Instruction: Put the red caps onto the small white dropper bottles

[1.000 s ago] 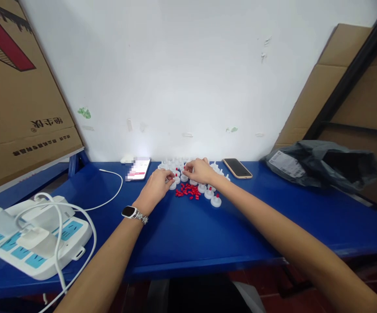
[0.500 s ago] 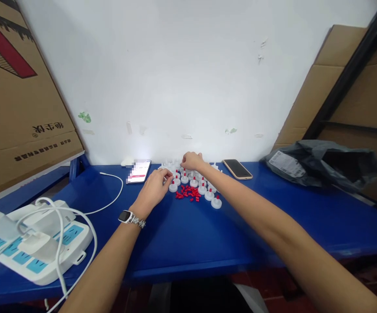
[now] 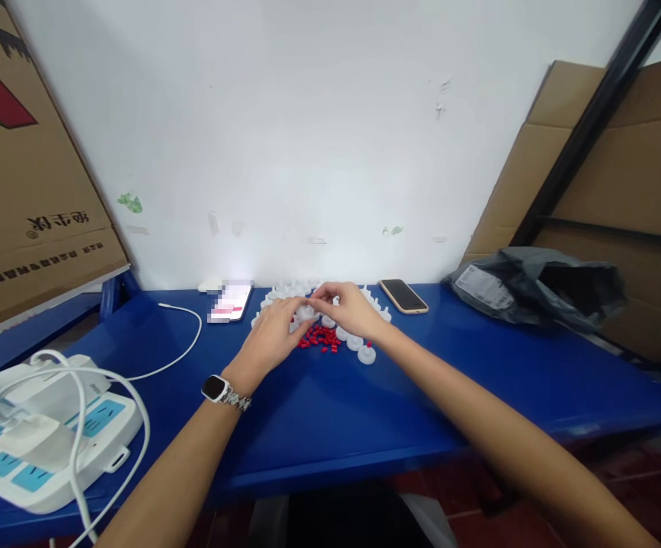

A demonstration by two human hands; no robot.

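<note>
Head-worn view, facing forward and down
Close above the counter [image 3: 330, 426], it looks across to the white wall [image 3: 296, 152].

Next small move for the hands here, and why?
I'd probably steady the white piece with the left hand while the right hand sets one of the red pieces on top: no red shows on it, though fingers partly hide it, and the red-tipped piece at near right suggests that pairing.
</note>
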